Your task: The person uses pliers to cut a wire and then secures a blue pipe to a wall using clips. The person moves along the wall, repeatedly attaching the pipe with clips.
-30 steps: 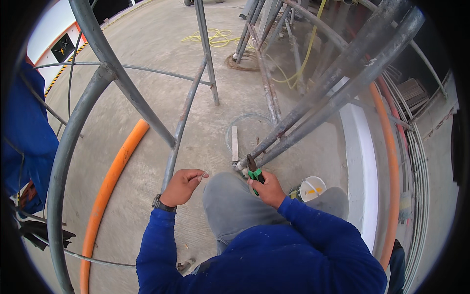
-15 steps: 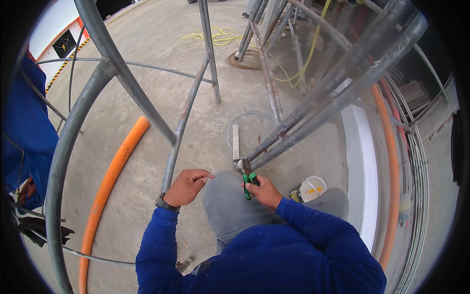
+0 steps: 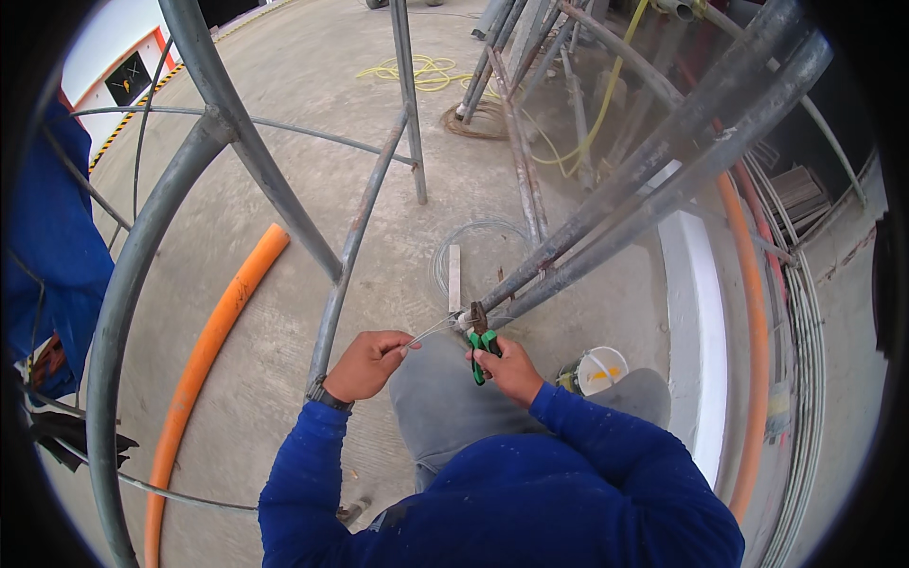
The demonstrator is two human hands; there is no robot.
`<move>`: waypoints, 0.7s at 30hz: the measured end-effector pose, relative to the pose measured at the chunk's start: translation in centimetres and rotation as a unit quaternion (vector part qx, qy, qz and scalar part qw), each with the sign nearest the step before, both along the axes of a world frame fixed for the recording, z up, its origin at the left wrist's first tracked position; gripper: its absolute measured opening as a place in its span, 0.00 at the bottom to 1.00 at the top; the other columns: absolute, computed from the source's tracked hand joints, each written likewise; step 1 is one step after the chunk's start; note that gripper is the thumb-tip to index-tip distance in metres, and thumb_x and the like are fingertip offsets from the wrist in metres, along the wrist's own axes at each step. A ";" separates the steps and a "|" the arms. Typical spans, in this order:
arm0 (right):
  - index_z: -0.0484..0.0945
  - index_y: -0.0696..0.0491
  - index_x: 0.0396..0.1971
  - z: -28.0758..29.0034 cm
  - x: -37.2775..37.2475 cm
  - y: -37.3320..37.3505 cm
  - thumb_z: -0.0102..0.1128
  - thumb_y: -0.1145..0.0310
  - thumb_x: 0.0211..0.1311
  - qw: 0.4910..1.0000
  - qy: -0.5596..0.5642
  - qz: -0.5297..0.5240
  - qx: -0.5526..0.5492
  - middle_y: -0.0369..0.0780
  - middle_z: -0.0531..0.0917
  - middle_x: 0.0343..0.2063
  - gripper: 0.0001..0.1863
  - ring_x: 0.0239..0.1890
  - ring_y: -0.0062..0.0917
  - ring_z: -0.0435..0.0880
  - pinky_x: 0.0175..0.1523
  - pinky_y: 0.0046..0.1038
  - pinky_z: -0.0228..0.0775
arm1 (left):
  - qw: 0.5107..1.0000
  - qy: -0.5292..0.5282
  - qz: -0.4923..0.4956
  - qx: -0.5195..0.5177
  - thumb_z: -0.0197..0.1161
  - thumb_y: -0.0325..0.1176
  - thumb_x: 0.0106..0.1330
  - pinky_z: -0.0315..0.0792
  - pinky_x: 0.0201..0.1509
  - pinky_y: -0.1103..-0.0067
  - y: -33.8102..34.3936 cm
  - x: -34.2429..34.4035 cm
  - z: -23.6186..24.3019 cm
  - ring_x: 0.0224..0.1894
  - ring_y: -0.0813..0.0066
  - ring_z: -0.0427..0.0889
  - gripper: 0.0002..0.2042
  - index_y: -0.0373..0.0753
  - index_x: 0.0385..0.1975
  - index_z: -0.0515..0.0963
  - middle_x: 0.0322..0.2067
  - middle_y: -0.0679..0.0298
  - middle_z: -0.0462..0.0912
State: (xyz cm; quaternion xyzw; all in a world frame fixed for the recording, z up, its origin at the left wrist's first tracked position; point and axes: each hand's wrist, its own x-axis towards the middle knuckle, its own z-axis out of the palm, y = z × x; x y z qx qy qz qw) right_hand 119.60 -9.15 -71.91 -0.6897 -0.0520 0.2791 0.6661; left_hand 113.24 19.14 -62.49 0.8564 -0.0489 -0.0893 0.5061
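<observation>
My left hand [image 3: 372, 363] pinches thin pale wire [image 3: 431, 330] that runs up toward the pliers' head. My right hand [image 3: 511, 369] is closed on green-and-black pliers [image 3: 480, 346], held with the jaws upward at the lower end of two sloping grey steel tubes [image 3: 568, 256]. Whether the jaws grip the wire is too small to tell. Behind them a pale narrow bar [image 3: 454, 275] lies on the concrete within a loose coil of wire [image 3: 485, 224]. My bent grey-trousered knee is under my hands.
Grey scaffold tubes [image 3: 147, 265] rise around me. An orange pipe [image 3: 208, 388] lies at left, a blue tarp [image 3: 62, 246] beyond. At right are a bucket [image 3: 598, 369], a white strip [image 3: 703, 331], another orange pipe [image 3: 753, 379] and bundled pipes [image 3: 803, 379]. A yellow hose [image 3: 407, 74] lies farther back.
My left hand has moved slightly right and toward the pliers, with the wire now stretching to them. The pliers have shifted a little left and down.
</observation>
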 end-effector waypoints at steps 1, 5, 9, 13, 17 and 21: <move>0.82 0.59 0.45 -0.1 0.0 0.0 0.63 0.68 0.72 1.000 -0.003 -0.004 0.002 0.34 0.83 0.31 0.10 0.29 0.16 0.77 0.35 0.25 0.71 | 1.000 -0.001 0.000 0.000 0.57 0.27 0.74 0.74 0.44 0.79 -0.1 0.0 0.0 0.35 0.80 0.79 0.11 0.33 0.49 0.85 0.34 0.62 0.87; 0.82 0.59 0.44 0.0 -0.1 0.2 0.62 0.67 0.73 1.000 -0.012 -0.014 -0.001 0.34 0.83 0.30 0.10 0.29 0.15 0.77 0.35 0.25 0.71 | 1.000 -0.003 0.005 -0.005 0.57 0.27 0.74 0.74 0.44 0.79 -0.2 0.0 -0.1 0.35 0.80 0.78 0.11 0.33 0.49 0.85 0.34 0.62 0.87; 0.82 0.59 0.44 -0.1 0.0 0.2 0.61 0.67 0.74 1.000 -0.018 -0.014 0.006 0.34 0.84 0.31 0.10 0.30 0.16 0.78 0.36 0.25 0.72 | 1.000 -0.017 0.011 -0.020 0.58 0.26 0.73 0.75 0.44 0.78 -0.2 -0.1 -1.0 0.35 0.78 0.80 0.11 0.33 0.49 0.85 0.34 0.61 0.87; 0.81 0.59 0.45 0.2 0.0 0.3 0.60 0.67 0.75 1.000 0.002 -0.018 0.022 0.35 0.86 0.34 0.10 0.34 0.16 0.80 0.40 0.25 0.74 | 0.998 -0.053 0.012 -0.019 0.59 0.25 0.72 0.75 0.42 0.77 -0.5 -0.2 -1.1 0.33 0.75 0.80 0.11 0.33 0.49 0.84 0.34 0.58 0.87; 0.80 0.58 0.47 -0.2 0.1 0.2 0.59 0.68 0.75 0.998 0.023 -0.020 0.051 0.36 0.85 0.38 0.10 0.39 0.18 0.81 0.44 0.26 0.75 | 0.998 -0.060 0.006 -0.003 0.59 0.25 0.70 0.77 0.43 0.75 -0.7 -0.1 -0.5 0.34 0.71 0.83 0.11 0.33 0.49 0.84 0.35 0.54 0.88; 0.74 0.56 0.58 -0.7 0.4 -0.1 0.57 0.68 0.78 0.997 0.051 0.025 0.054 0.38 0.83 0.45 0.15 0.44 0.21 0.83 0.49 0.27 0.76 | 0.997 -0.072 0.002 -0.004 0.59 0.24 0.70 0.77 0.43 0.75 -0.8 -0.2 -0.4 0.34 0.69 0.84 0.11 0.33 0.48 0.84 0.35 0.54 0.88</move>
